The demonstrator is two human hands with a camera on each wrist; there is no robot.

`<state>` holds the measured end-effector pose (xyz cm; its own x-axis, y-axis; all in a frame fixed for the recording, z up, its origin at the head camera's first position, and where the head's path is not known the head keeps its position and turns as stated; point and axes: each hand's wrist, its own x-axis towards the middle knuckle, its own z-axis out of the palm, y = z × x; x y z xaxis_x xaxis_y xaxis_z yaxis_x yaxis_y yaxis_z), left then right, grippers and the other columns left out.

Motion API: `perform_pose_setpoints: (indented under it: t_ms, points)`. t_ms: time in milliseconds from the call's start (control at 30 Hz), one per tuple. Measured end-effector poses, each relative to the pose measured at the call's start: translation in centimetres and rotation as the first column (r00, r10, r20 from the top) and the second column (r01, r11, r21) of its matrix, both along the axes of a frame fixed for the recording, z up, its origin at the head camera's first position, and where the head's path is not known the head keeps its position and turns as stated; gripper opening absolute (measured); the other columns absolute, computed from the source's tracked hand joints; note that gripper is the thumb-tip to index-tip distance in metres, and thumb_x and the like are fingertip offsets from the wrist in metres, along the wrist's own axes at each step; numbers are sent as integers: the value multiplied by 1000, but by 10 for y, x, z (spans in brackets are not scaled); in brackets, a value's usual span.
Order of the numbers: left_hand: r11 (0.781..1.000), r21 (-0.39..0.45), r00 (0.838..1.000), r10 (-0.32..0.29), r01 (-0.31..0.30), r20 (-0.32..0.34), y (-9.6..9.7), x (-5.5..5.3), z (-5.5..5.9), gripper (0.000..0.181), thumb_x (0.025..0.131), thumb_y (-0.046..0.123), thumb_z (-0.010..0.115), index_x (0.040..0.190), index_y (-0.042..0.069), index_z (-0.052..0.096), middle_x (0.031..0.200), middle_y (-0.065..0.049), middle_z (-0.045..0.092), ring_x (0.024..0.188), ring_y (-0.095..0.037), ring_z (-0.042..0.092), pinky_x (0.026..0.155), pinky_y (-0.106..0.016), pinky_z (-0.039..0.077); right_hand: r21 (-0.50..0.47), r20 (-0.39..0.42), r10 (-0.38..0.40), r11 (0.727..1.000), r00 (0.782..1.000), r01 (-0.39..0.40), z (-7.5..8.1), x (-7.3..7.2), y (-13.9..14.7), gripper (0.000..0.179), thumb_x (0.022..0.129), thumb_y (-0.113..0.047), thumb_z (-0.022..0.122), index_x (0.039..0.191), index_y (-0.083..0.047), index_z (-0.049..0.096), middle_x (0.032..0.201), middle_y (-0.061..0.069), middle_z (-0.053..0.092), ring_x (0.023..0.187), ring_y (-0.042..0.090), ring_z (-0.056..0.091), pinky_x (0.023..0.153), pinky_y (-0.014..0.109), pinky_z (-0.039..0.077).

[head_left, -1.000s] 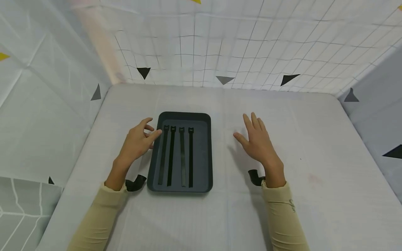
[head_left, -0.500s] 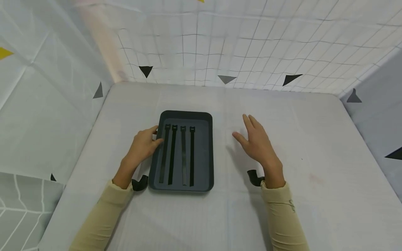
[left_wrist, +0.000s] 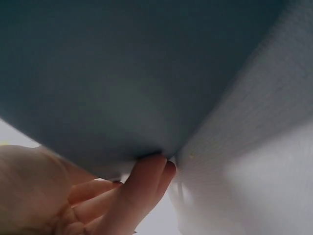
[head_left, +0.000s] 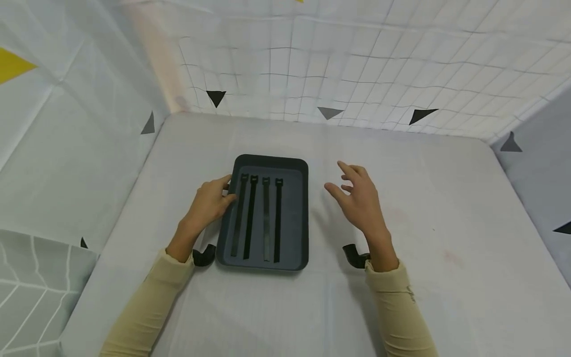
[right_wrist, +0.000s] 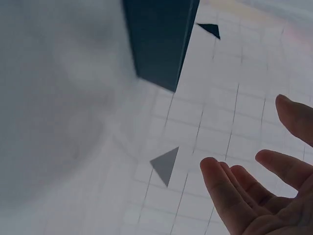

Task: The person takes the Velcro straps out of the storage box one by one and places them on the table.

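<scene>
A dark grey rectangular tray (head_left: pixel 292 228) lies on the white-covered table. Inside it, several black cable-tie straps (head_left: pixel 278 218) with slotted heads lie side by side, lengthwise. My left hand (head_left: pixel 209 202) holds the tray's left wall, thumb over the rim and fingers outside. In the left wrist view, its fingers (left_wrist: pixel 132 196) touch the lower part of the tray's outer wall (left_wrist: pixel 112 93). To the right of the tray, my right hand (head_left: pixel 361 203) hovers apart from it, fingers relaxed and slightly bent, holding nothing. The right wrist view shows that hand's palm side and the tray's end.
Upright white sheeting with a grid pattern (head_left: pixel 357 64) stands behind the table, and grey-white sheeting (head_left: pixel 89 148) on the left. Black curved camera mounts (head_left: pixel 204 256) stick out by both wrists. Table surface (head_left: pixel 446 208) extends to the right of the right arm.
My left hand has moved from hovering at the tray's left edge to gripping its rim. The right hand has shifted slightly left and its fingers have bent. The straps stay put in the tray.
</scene>
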<state>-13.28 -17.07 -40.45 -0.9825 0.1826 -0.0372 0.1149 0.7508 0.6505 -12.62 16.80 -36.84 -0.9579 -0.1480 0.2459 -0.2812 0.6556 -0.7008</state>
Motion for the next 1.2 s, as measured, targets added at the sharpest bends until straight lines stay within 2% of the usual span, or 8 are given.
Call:
perform_pose_setpoints:
  t_ms: [100, 200, 367, 600, 867, 1200]
  points:
    - [1000, 2, 1000, 0, 0, 8, 0, -1, 0, 55, 95, 8, 66, 145, -1, 46, 123, -29, 62, 96, -39, 69, 78, -48, 55, -61, 29, 4, 998, 1000, -2, 3, 1, -9, 61, 92, -20, 73, 145, -1, 48, 130, 22, 47, 114, 33, 55, 90, 45, 52]
    - [1000, -5, 1000, 4, -4, 15, 0, -1, 1, 56, 94, 8, 66, 146, -1, 46, 122, -29, 62, 95, -39, 69, 79, -49, 55, -73, 53, 14, 997, 998, -11, 5, 0, -18, 60, 92, -18, 73, 144, -1, 49, 126, 21, 48, 111, 32, 56, 89, 45, 53]
    - [1000, -10, 1000, 8, -8, 20, -1, -1, 1, 58, 94, 8, 66, 147, -1, 44, 123, -29, 62, 93, -38, 70, 79, -49, 55, -61, 42, 37, 998, 998, -34, 7, -2, -30, 59, 91, -17, 74, 143, -2, 50, 124, 22, 49, 106, 32, 58, 87, 44, 53]
    - [1000, -9, 1000, 5, -5, 28, 0, -1, 2, 60, 94, 8, 66, 148, 0, 42, 123, -29, 62, 92, -38, 70, 79, -50, 54, -31, 22, 62, 998, 998, -61, 8, -4, -43, 59, 90, -20, 75, 143, -5, 53, 119, 19, 54, 101, 32, 63, 77, 45, 52]
    - [1000, -10, 1000, 1, -1, 15, 0, 0, 2, 58, 94, 7, 66, 148, 1, 43, 122, -28, 63, 92, -37, 70, 79, -50, 54, -12, 41, 94, 995, 995, -94, 8, -7, -57, 58, 92, -22, 73, 142, -3, 52, 117, 20, 56, 101, 31, 64, 76, 45, 51]
    - [1000, -19, 1000, -6, 6, -1, 0, 1, 3, 55, 95, 6, 66, 146, 3, 46, 126, -27, 61, 93, -38, 69, 81, -52, 53, 10, 63, 91, 996, 994, -92, 7, -12, -72, 57, 92, -23, 73, 142, -3, 53, 119, 21, 54, 100, 30, 62, 72, 44, 51]
